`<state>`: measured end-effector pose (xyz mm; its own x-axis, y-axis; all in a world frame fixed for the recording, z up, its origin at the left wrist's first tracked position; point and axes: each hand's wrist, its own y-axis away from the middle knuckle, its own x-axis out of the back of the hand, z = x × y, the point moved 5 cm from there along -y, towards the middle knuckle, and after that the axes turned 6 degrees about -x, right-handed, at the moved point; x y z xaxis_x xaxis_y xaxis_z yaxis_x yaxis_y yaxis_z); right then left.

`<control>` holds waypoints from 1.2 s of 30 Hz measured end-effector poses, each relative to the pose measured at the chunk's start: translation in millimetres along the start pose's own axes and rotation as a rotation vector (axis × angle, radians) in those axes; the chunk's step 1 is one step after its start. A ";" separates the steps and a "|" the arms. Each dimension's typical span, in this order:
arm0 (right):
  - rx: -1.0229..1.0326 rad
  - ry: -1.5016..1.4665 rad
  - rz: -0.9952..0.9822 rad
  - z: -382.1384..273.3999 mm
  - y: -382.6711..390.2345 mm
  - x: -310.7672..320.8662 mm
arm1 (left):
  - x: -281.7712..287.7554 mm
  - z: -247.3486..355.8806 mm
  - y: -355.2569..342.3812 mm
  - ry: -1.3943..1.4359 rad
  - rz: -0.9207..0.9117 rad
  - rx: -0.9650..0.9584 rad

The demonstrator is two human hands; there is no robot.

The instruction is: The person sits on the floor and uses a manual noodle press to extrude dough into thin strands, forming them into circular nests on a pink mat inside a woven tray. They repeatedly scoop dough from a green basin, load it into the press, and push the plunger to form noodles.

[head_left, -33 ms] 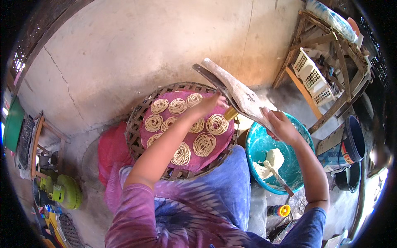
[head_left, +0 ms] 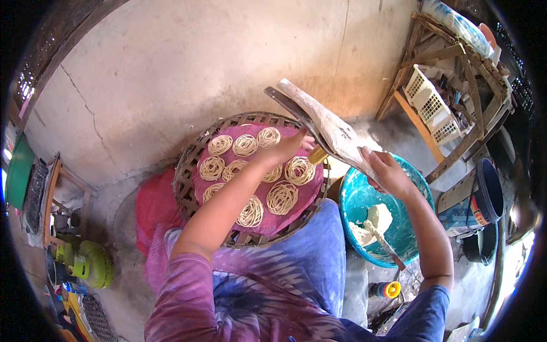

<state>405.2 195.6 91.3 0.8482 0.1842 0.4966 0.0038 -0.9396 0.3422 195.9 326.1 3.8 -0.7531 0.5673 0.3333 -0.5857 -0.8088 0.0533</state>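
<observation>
In the head view, the hands were apart: the right hand was clamped on the lower end of a pale, dusty wooden bar, while the left hand was at a brass-coloured cylinder under that bar, its exact grip on anything partly hidden and impossible to tell. Below and to the left of the left hand, coils of pale noodle strands lay on a pink cloth over a woven tray. Beneath the right hand stood a teal basin containing dough, with a flat-bladed tool leaning across its near rim.
</observation>
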 end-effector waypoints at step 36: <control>0.279 -1.825 -1.286 198.3 62.8 -206.3 | -150.6 -75.8 241.5 1.235 0.509 -0.108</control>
<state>335.5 41.4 -147.8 -0.2407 0.3120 -0.9191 0.6910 -0.6099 -0.3880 145.1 57.1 -104.8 -0.6352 0.0230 -0.7720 -0.1390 -0.9866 0.0850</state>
